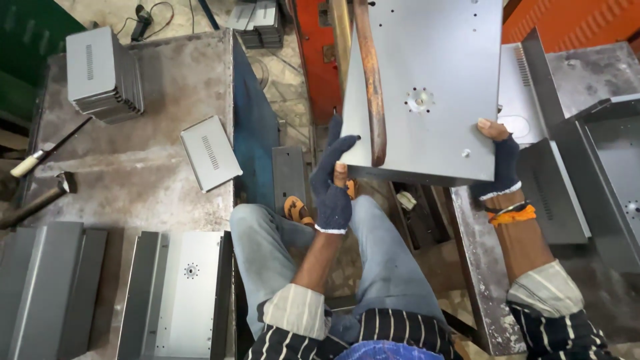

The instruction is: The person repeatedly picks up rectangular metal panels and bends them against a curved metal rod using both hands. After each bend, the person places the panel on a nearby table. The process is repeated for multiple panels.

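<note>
A large grey sheet-metal panel (427, 73) with small holes and a round fitting is held up in front of me. My left hand (331, 180), in a dark blue glove, grips its near left corner. My right hand (501, 163), also gloved, holds its near right corner. A curved copper arm (372, 80) of a machine reaches down over the panel's left part and ends near its front edge.
A worn metal table (147, 167) at left carries a stack of vented grey panels (103, 73), one loose vented panel (210, 152), a hammer (37, 200) and folded grey housings (177, 293). More grey housings (600, 160) lie at right. An orange machine frame (313, 53) stands ahead.
</note>
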